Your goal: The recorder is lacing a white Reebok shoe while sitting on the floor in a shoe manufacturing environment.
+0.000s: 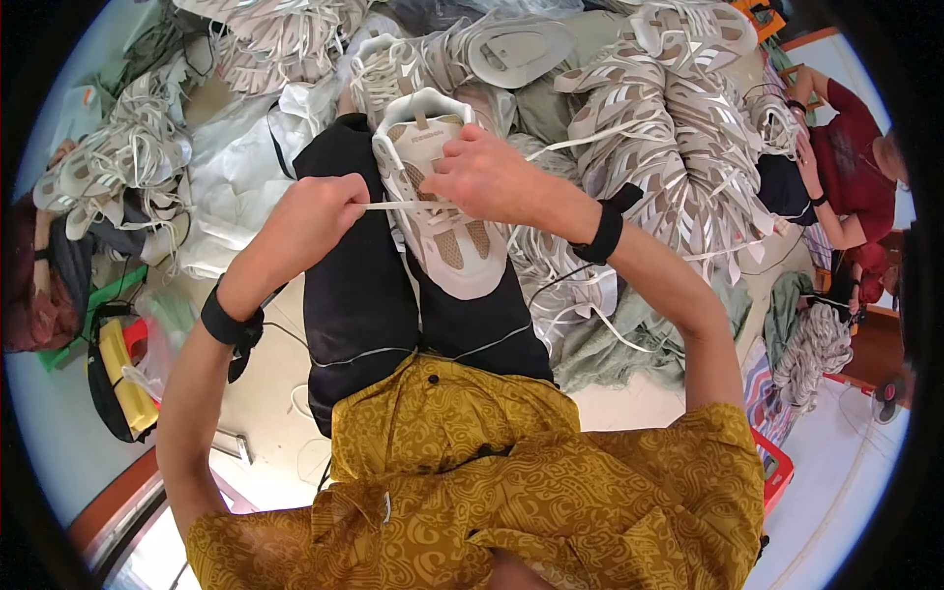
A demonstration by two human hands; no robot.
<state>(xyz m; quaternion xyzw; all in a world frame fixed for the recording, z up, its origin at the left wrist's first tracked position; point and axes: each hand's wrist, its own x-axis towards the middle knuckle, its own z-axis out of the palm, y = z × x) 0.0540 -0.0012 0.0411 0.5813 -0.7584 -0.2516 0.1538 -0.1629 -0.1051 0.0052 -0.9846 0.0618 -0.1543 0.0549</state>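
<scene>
A beige and white shoe upper (444,236) lies on my lap, between my thighs in black trousers (359,285). My left hand (320,211) pinches one end of a white lace (391,205) and pulls it out to the left. My right hand (482,175) rests on the shoe's eyelet area, fingers closed on the lace where it enters the shoe. Both wrists wear black bands.
Heaps of matching shoe uppers (678,128) and loose white laces (138,147) crowd the floor ahead and to both sides. A person in a red top (851,167) sits at the right. A yellow and black bag (118,374) lies at left, a red crate (775,467) at right.
</scene>
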